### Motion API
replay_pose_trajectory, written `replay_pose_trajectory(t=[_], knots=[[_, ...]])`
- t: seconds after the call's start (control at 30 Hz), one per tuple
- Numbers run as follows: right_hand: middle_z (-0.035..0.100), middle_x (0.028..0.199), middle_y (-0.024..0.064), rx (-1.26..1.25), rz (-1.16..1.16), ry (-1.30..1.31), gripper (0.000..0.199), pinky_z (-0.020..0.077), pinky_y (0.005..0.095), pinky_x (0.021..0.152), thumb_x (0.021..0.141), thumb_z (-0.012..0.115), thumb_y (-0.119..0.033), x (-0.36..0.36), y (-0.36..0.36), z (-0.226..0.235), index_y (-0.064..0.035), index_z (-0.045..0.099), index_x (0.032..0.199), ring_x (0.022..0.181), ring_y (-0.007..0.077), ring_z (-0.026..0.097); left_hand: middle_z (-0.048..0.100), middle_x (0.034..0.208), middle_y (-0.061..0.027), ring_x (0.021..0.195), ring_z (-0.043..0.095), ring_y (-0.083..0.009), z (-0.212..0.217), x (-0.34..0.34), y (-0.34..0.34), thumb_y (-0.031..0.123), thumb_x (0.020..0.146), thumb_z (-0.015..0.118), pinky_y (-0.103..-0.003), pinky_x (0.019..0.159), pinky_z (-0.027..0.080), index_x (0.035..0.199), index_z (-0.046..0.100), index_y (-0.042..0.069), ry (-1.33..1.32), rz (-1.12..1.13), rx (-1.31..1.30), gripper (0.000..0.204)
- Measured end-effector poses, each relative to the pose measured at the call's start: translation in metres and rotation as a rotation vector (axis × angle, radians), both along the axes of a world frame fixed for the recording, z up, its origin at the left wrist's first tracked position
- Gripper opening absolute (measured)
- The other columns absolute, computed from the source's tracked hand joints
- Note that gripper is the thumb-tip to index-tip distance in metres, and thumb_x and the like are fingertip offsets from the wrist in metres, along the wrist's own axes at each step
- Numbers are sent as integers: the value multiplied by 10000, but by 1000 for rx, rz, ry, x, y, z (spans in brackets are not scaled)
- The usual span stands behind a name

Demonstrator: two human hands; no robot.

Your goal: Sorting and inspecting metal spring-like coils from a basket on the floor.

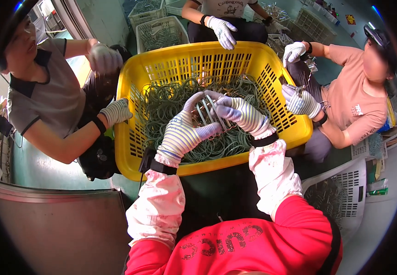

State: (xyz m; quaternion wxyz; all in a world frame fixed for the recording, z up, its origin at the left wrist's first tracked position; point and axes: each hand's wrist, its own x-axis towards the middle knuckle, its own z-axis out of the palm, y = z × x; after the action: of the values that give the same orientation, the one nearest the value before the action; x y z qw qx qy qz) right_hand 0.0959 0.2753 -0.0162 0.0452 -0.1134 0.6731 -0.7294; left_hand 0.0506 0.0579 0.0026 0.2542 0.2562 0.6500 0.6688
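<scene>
Over a big yellow plastic basket [180, 170], my two hands meet in striped work gloves. My left hand [184, 133] has its thumb and fingers closed around the ends of several slim, pale metal pieces [201, 114], which look like wire rings or rods seen edge-on. From the other side, my right hand [244, 115] grips the same pieces with bent fingers. Their full shape is partly hidden by the gloves. Below and around both hands lies a tangled heap of grey-green wire rings [162, 103] filling the basket's bottom.
Around the basket are three co-workers in gloves. The left one's hand [117, 112] rests at the rim; the right one's hand [301, 101] holds a small metal piece. White crates [162, 22] of metal parts stand behind, another crate [352, 183] at lower right. A metal panel [56, 224] is at lower left.
</scene>
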Motion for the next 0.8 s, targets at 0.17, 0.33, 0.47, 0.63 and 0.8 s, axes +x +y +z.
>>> replay_pose_trajectory(t=[0.17,0.33,0.47,0.63,0.8], knots=[[677,1105,34,-281,-211,-15,507,475,313,992,958,588,-517,-6,0,-4,-39,679,1100,1032,155,640,642,1166,-99,1003,628,-174,-12,-9,-2,188,796,827,-314,854,547,1472,344,88,-157,113,245,836],[631,1273,92,-240,-349,1,567,481,355,1019,962,549,-556,-7,6,-7,-46,626,1198,1071,180,651,660,958,-71,495,497,-70,-10,-20,-12,393,859,758,-203,416,393,1458,342,89,-260,169,157,790],[697,1090,41,-312,-376,6,456,535,286,924,969,615,-421,-5,-1,-10,-25,663,1191,981,125,667,668,884,-81,421,480,-80,-8,-22,-12,484,898,683,-213,343,344,1444,340,68,-318,114,273,767],[698,1100,11,-266,-378,-44,405,520,256,916,983,610,-397,-2,-1,-14,-55,671,1191,975,99,666,719,847,-58,424,497,-91,-9,-19,-14,612,932,545,-219,365,328,1069,635,74,-340,123,259,563],[701,1094,-13,-169,-366,-188,361,500,274,911,986,612,-381,-15,5,-37,-78,683,1169,988,101,650,702,834,-46,422,504,-114,-11,-23,-9,635,917,555,-238,376,357,1077,637,77,-402,228,275,587]])
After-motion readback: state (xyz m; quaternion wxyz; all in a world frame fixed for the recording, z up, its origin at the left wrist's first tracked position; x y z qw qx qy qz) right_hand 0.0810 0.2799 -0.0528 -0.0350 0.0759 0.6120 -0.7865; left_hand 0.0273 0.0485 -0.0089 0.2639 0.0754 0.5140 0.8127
